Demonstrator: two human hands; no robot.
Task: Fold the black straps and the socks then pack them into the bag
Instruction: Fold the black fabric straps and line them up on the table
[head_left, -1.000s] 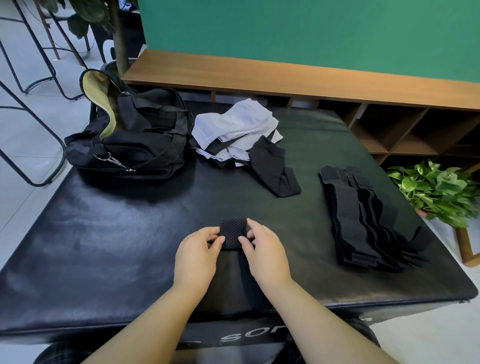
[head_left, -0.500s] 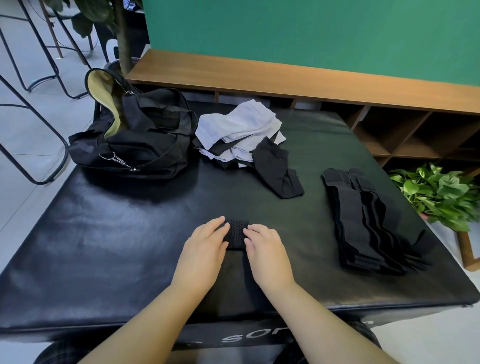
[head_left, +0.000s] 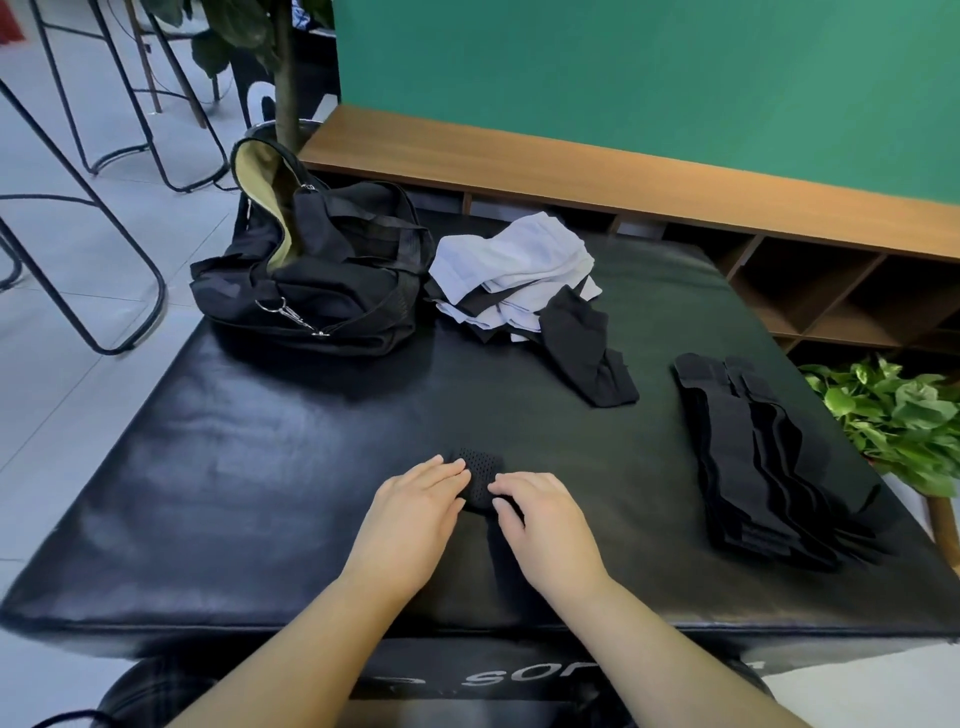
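Since a second ago your fingers have gone from pinching the folded strap (head_left: 482, 480) at its edges to lying flatter over it, and less of its perforated face shows between your hands.

Your left hand (head_left: 415, 512) rests palm down with its fingers nearly straight, the fingertips pressing the strap's left side. Your right hand (head_left: 540, 517) lies beside it, fingers slightly bent, their tips on the strap's right and near edge; neither hand is curled round the strap. The strap itself is a small dark bundle with a dotted mesh surface, sitting on the black padded table (head_left: 260, 467) near its front edge, midway across.

To the right, well apart from your hands, the pile of black straps (head_left: 753, 457) lies stretched out lengthwise, stacked and fanned slightly at the near end. Toward the far side, a black sock (head_left: 587, 348) lies angled toward you, its upper end touching the heap of white socks (head_left: 519, 265), which has dark pieces mixed in. Just left of that heap, the black bag (head_left: 332, 280) sits at the far left corner, its flap standing up and showing a pale yellow lining, a metal clip hanging at its front.

Beyond the table runs a wooden shelf (head_left: 571, 176) against a green wall (head_left: 675, 78). A leafy plant (head_left: 893, 415) sits off the right edge.
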